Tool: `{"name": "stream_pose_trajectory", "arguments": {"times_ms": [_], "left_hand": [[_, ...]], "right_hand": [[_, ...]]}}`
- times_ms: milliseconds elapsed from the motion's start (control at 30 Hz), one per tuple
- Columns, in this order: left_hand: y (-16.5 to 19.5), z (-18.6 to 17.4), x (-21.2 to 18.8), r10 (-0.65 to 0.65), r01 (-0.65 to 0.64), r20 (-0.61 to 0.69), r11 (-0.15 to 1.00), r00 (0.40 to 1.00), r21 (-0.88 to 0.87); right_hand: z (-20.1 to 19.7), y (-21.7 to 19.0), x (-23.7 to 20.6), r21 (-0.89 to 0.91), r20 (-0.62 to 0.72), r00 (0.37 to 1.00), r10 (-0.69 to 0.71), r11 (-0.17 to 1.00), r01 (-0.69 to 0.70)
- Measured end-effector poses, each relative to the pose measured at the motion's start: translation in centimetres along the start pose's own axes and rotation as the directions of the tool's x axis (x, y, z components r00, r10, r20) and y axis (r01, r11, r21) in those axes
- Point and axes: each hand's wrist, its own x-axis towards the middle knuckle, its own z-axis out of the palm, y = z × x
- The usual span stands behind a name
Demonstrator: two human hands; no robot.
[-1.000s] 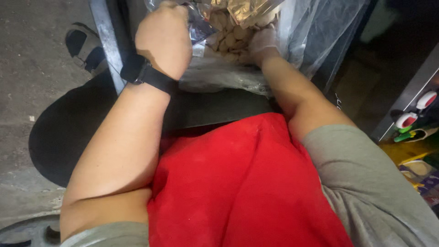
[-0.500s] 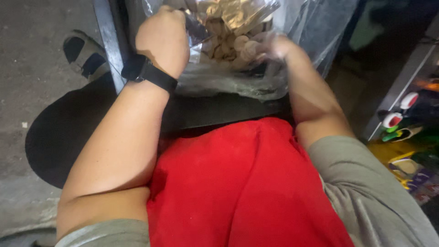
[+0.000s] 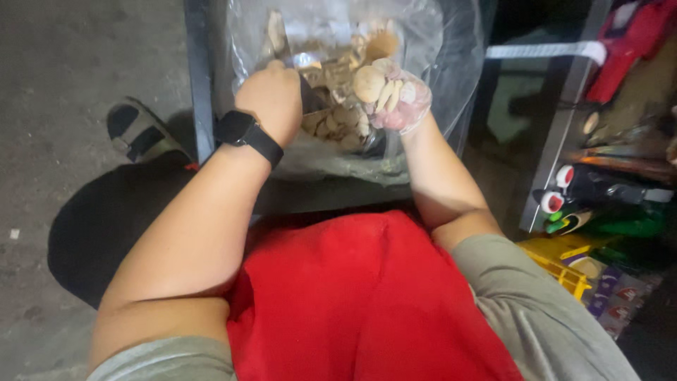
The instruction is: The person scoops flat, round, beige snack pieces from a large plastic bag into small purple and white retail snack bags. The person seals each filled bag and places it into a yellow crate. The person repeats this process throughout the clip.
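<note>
Floor [image 3: 63,63] under me

My sandal [image 3: 137,132] rests flat on bare grey concrete, left of the metal frame [image 3: 198,77] standing on it

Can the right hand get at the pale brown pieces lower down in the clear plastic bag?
Probably yes: the gloved right hand is already inside the clear plastic bag, its mouth held open, holding some pale brown pieces; nothing blocks the rest below.

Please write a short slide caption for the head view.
Left hand grips clear bag; gloved right hand lifts pale pieces.
</note>
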Motion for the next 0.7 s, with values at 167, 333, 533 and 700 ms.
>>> {"name": "stream_pose_trajectory", "arguments": {"times_ms": [167, 333, 533, 700], "left_hand": [[-0.5, 0.3, 0.0, 0.046, -0.049, -0.133, 0.999, 0.990, -0.014], [-0.3, 0.3, 0.0, 0.058, -0.069, -0.141, 0.995, 0.988, -0.074], [0.7, -1.4, 0.2, -0.114, 0.135, 0.098, 0.959, 0.989, -0.248], [1.5, -1.9, 0.0, -0.103, 0.136, 0.115, 0.936, 0.988, -0.324]], "right_hand": [[1.8, -0.5, 1.6, -0.070, -0.231, 0.950, -0.209, 0.978, 0.198], [3.2, -0.2, 2.2, -0.055, -0.341, 0.932, -0.124, 0.992, 0.112], [5.0, 1.4, 2.5, -0.487, -0.074, 0.994, -0.082, 0.873, 0.036], [5.8, 2.7, 2.1, -0.962, -0.228, 0.896, -0.381, 0.232, -0.146]]}}
